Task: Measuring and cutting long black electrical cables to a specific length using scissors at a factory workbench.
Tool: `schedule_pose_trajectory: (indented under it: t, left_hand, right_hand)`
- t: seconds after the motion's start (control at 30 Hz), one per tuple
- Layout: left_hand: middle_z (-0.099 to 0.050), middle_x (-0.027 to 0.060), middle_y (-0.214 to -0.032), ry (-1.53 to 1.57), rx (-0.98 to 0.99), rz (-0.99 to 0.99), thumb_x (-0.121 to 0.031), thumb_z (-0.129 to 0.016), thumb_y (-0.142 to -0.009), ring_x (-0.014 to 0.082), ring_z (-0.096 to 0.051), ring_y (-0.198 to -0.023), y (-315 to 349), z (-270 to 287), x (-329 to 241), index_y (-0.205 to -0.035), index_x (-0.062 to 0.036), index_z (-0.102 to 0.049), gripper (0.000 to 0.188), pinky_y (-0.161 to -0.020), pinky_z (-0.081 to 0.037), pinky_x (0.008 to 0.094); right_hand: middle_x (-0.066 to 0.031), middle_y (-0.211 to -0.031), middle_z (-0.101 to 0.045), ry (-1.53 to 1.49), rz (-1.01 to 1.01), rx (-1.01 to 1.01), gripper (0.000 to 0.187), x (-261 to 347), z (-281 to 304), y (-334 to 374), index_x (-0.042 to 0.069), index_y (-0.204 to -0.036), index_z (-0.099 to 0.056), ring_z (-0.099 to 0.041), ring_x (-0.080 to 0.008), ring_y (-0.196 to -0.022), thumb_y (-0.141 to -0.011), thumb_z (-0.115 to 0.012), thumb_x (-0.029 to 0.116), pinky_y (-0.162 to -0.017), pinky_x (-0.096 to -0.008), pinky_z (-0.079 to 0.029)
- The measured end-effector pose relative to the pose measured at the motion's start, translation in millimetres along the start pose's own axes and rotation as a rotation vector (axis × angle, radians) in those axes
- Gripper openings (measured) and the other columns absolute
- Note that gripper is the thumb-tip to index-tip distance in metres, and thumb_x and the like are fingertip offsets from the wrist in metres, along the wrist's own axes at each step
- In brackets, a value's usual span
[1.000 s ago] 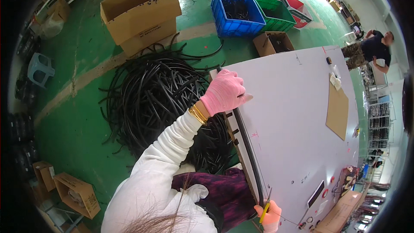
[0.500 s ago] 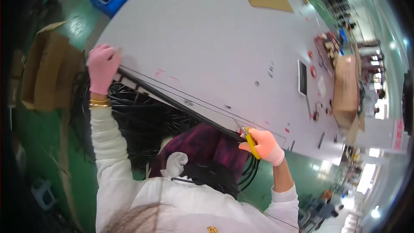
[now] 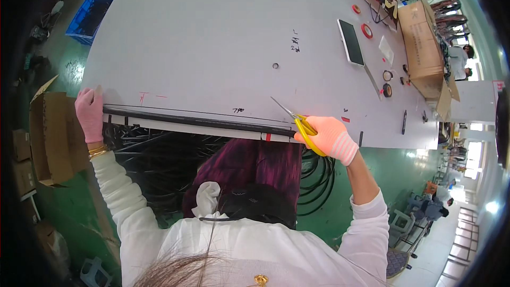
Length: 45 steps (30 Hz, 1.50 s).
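A long black tube (image 3: 199,121) lies along the near edge of the table, beside ruled lines. My left hand (image 3: 89,115), in a pink glove, is closed at its left end; the glove hides the fingertips there. At the other end my right hand (image 3: 330,137), in an orange-pink glove, grips scissors (image 3: 304,127) with yellow handles. The thin metal blades point up and left over the tabletop, slightly parted or nearly together, I cannot tell. The tube's right end meets the fingers of that hand.
The white table (image 3: 202,37) carries a white-framed tablet (image 3: 350,41), tape rolls (image 3: 366,31) and a pen (image 3: 404,122) on the right. A cardboard box (image 3: 422,40) stands beyond them. Bundled black tubes (image 3: 159,165) hang below the near edge. Another open carton (image 3: 58,138) is at left.
My view has turned, so the tube and table edge now run nearly level. The scissors remain in my right hand and my left hand is still at the tube's left end.
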<state>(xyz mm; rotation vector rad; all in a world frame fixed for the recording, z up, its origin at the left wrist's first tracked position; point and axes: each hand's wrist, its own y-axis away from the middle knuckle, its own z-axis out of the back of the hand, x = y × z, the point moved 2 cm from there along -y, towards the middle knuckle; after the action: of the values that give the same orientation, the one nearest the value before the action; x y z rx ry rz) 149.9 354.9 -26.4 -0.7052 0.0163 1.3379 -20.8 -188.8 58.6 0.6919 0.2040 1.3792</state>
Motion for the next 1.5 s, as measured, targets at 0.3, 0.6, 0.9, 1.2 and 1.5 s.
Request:
schedule_pose_trajectory:
  t: [0.3, 0.6, 0.9, 1.2, 1.5]
  left_hand:
    - [-0.042, 0.0152, -0.069, 0.010, -0.010, -0.009, -0.011, -0.066, -0.093, 0.0296, -0.044, -0.070, 1.8, -3.0, 3.3, -0.072, 0.0057, -0.043, 0.036, -0.068, -0.039, 0.0412]
    - [-0.061, 0.0134, -0.087, -0.107, -0.089, 0.114, -0.011, -0.064, -0.095, 0.0311, -0.059, -0.085, -1.1, 1.6, -40.7, -0.090, 0.0004, -0.064, 0.012, -0.082, -0.048, 0.0404]
    - [-0.064, 0.0014, -0.098, 0.312, 0.411, -0.464, -0.029, -0.078, -0.075, 0.0261, -0.061, -0.097, 88.1, -88.8, -340.7, -0.092, -0.0165, -0.071, 0.022, -0.090, -0.046, 0.0427]
    - [-0.063, 0.0017, -0.091, 0.222, 0.521, -0.433, -0.031, -0.081, -0.068, 0.0259, -0.061, -0.090, 81.2, -92.1, -378.3, -0.083, -0.0165, -0.069, 0.024, -0.082, -0.046, 0.0416]
    - [-0.063, 0.0049, -0.090, 0.196, 0.562, -0.432, -0.032, -0.080, -0.070, 0.0273, -0.062, -0.090, 84.4, -98.0, -380.6, -0.081, -0.0138, -0.068, 0.025, -0.081, -0.047, 0.0418]
  right_hand:
    - [-0.0127, -0.091, -0.075, 0.246, -0.164, 0.112, 0.047, 15.7, 7.0, -9.3, 0.013, -0.099, -0.073, -0.072, -0.0348, -0.087, -0.093, -0.057, 0.057, -0.076, -0.0439, -0.057]
    - [-0.0121, -0.099, -0.076, 0.223, -0.221, 0.163, 0.041, 16.7, 10.6, -12.2, 0.012, -0.104, -0.074, -0.073, -0.0329, -0.095, -0.092, -0.057, 0.048, -0.080, -0.0429, -0.058]
    - [-0.0128, -0.095, -0.076, 0.192, -0.137, 0.064, 0.043, 10.2, 5.1, -10.8, 0.010, -0.101, -0.075, -0.073, -0.0325, -0.092, -0.092, -0.058, 0.049, -0.078, -0.0427, -0.058]
    - [-0.0129, -0.092, -0.077, 0.126, -0.100, 0.017, 0.046, 3.4, 1.2, -8.9, 0.012, -0.102, -0.076, -0.074, -0.0325, -0.089, -0.093, -0.057, 0.053, -0.075, -0.0433, -0.058]
    - [-0.0128, -0.086, -0.075, 0.093, -0.043, -0.087, 0.042, -5.0, -9.1, -6.5, 0.013, -0.100, -0.075, -0.073, -0.0335, -0.083, -0.094, -0.058, 0.052, -0.072, -0.0449, -0.057]
